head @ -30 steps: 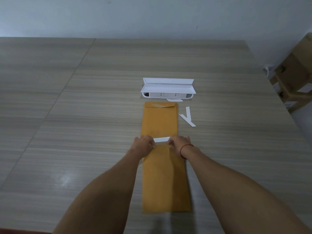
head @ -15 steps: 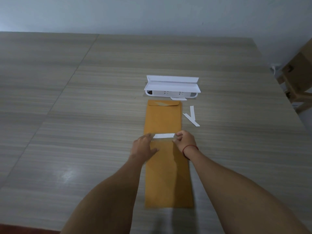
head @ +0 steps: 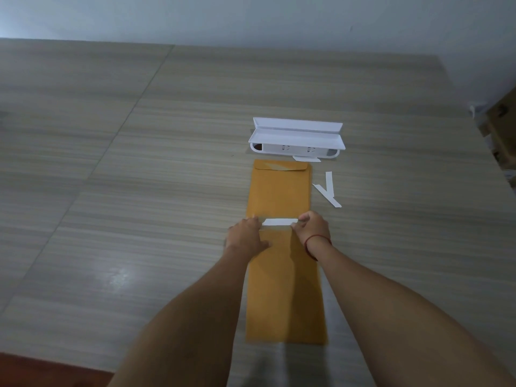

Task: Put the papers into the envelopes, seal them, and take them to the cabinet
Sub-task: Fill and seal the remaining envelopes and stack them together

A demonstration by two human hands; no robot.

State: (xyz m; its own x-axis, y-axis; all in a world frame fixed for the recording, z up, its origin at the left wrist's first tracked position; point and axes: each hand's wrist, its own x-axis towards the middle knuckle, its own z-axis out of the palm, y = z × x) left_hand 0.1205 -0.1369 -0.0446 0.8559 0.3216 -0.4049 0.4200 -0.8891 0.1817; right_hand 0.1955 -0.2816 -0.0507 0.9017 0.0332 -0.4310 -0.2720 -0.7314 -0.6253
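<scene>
R hand [head: 311, 227] pinches strip [head: 279, 222] R end | L hand [head: 247, 236] flat, pressing env [head: 284, 289] on table [head: 139, 191] at strip's L end | 2nd env [head: 280, 191] just beyond grip, flap shut | box [head: 296, 141] past it, lid up | contents unseen

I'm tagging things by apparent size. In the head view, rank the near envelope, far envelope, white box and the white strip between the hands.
1. near envelope
2-3. far envelope and white box: about alike, too close to rank
4. white strip
</scene>
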